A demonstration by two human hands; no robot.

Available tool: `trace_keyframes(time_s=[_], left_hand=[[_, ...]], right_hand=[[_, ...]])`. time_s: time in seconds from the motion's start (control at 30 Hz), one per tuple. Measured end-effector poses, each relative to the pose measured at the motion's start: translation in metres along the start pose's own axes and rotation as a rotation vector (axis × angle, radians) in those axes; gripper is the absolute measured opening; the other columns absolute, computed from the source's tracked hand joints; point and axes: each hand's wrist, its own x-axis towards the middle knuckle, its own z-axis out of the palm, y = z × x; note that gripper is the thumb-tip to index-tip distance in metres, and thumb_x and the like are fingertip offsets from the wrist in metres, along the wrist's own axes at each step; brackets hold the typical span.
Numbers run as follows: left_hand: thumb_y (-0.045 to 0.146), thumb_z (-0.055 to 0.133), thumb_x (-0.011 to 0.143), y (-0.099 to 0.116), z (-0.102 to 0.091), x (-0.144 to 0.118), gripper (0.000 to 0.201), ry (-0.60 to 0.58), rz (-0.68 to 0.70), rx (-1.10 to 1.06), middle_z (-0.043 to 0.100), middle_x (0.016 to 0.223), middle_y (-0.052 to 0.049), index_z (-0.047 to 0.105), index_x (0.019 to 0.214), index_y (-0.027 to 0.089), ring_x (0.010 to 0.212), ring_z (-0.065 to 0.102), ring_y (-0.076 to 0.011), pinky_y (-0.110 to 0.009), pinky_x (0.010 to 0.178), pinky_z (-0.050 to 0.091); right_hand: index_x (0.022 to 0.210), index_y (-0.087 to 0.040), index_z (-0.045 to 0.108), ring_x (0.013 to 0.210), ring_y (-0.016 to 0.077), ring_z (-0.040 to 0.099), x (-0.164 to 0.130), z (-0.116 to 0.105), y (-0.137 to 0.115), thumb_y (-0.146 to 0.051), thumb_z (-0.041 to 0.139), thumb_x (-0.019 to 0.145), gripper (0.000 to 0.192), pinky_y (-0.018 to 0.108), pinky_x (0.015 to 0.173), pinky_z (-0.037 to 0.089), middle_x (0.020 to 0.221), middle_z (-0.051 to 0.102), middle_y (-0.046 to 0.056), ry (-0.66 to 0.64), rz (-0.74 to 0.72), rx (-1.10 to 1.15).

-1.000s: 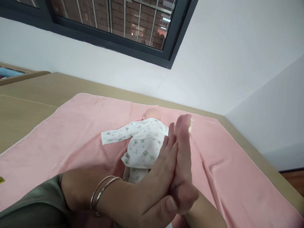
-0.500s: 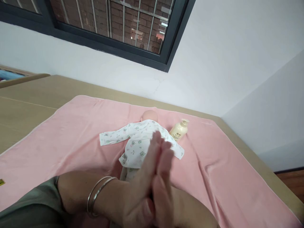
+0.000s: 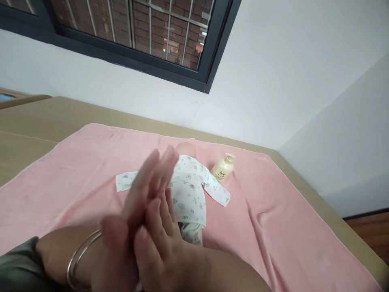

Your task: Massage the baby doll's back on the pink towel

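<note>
**Head view: my palms pressed together above the doll**

Head view shows the doll (image 3: 190,194) lying on the pink blanket (image 3: 273,211), its bald head (image 3: 186,148) pointing toward the far wall. It wears a white top printed with small green and pink figures; one sleeve (image 3: 216,192) stretches out toward my right, the other sleeve (image 3: 123,182) toward my left, partly behind my fingers. Pale trousers show below the hem of the top, close to my right wrist.

My left hand (image 3: 142,194) and my right hand (image 3: 161,235) are flat, palm against palm, fingers straight and together. The left reaches further forward, its fingertips (image 3: 165,156) blurred and near the doll's head in the frame; the right sits lower, its fingertips about halfway up the left palm. Neither grip is closed on anything: both are open and hold nothing but each other. Two thin silver bangles (image 3: 80,255) circle my left wrist, and a grey-green sleeve (image 3: 18,269) shows at the lower left corner.

The doll lies just beyond and to the right of my joined hands, and I cannot tell whether they touch it. A cream pump bottle (image 3: 223,168) lies tilted on the blanket just beside the doll's right-hand sleeve. The blanket covers a tan counter (image 3: 36,121) under a dark-framed window (image 3: 130,36).
</note>
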Motion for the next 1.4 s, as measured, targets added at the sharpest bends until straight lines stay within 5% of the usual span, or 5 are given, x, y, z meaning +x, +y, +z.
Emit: trace_keyframes(time_s=[0.13, 0.37, 0.93, 1.17, 1.4], left_hand=[[0.065, 0.016, 0.102, 0.011, -0.005, 0.054, 0.064, 0.044, -0.135, -0.121, 0.046, 0.159, -0.003, 0.035, 0.156, 0.036, 0.154, 0.029, -0.0286, -0.055, 0.129, 0.019], [0.064, 0.012, 0.102, -0.071, -0.029, 0.125, 0.070, 0.205, -0.158, 0.104, 0.051, 0.153, -0.013, 0.047, 0.145, 0.022, 0.149, 0.041, -0.0264, -0.050, 0.124, 0.031], [0.032, 0.037, 0.096, -0.169, -0.047, 0.096, 0.040, 0.020, 0.016, 0.748, 0.071, 0.124, -0.014, 0.066, 0.119, 0.014, 0.116, 0.064, -0.0256, -0.044, 0.108, 0.048], [0.036, 0.037, 0.098, -0.168, -0.045, 0.091, 0.042, 0.024, -0.005, 0.772, 0.070, 0.127, -0.012, 0.065, 0.121, 0.016, 0.120, 0.063, -0.0262, -0.045, 0.110, 0.046], [0.038, 0.036, 0.098, -0.168, -0.045, 0.091, 0.043, 0.011, 0.003, 0.735, 0.070, 0.126, -0.013, 0.065, 0.122, 0.016, 0.117, 0.064, -0.0262, -0.044, 0.108, 0.048]], right_hand=[[0.162, -0.007, -0.007, 0.156, 0.0351, 0.016, 0.017, -0.022, -0.002, -0.056, 0.040, 0.102, 0.090, 0.055, 0.125, 0.027, 0.167, 0.017, 0.022, 0.043, -0.038, 0.069], [0.140, -0.028, 0.056, 0.115, 0.0213, 0.069, 0.042, -0.062, 0.039, -0.033, 0.037, 0.104, 0.041, 0.040, 0.106, 0.052, 0.119, 0.074, 0.004, 0.150, 0.296, 0.132], [0.148, -0.016, 0.052, 0.153, 0.0225, 0.030, 0.043, -0.017, 0.165, -0.030, 0.038, 0.105, 0.047, 0.045, 0.127, 0.019, 0.158, 0.046, 0.007, -0.304, 0.395, -0.250], [0.155, 0.004, 0.032, 0.152, 0.0390, 0.029, 0.042, -0.006, 0.137, -0.038, 0.038, 0.105, 0.066, 0.054, 0.123, 0.025, 0.161, 0.030, 0.030, -0.256, 0.730, -0.491], [0.156, -0.018, 0.041, 0.155, 0.0313, 0.022, 0.042, -0.015, 0.146, -0.034, 0.038, 0.104, 0.054, 0.054, 0.126, 0.020, 0.165, 0.034, 0.010, -0.374, 0.463, -0.357]])
